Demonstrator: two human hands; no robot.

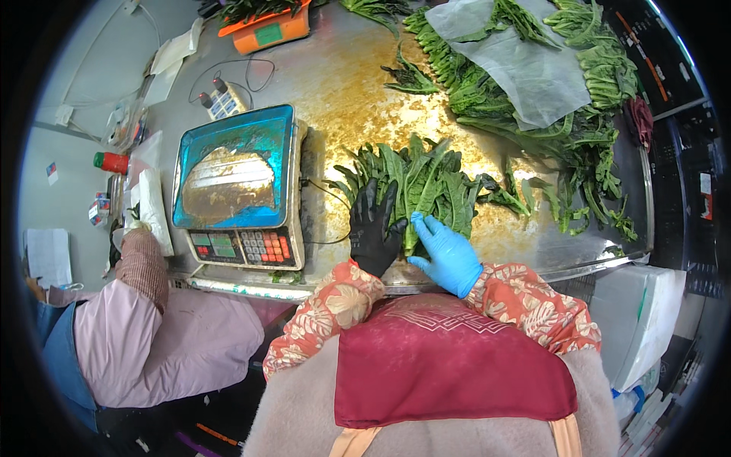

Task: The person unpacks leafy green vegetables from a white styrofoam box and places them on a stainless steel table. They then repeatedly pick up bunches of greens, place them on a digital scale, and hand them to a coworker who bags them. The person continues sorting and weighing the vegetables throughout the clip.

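Observation:
A bunch of leafy greens (425,180), resembling romaine-type lettuce, lies on the metal table in front of me, leaf tips pointing away and pale stem ends toward me. My left hand (374,228), in a black glove, rests on the left side of the bunch with its fingers spread over the leaves and its thumb toward the stems. My right hand (448,251), in a blue disposable glove, touches the stem end from the right. Its fingers are close together, and whether they grip the stems is hidden.
A digital scale (234,171) with a wet blue tray stands at left. Behind it are a power strip (225,103) and an orange scale (271,31) bearing greens. A large leafy pile (491,97), partly under plastic sheeting (514,68), lies at right. A co-worker's sleeve (143,263) is at far left.

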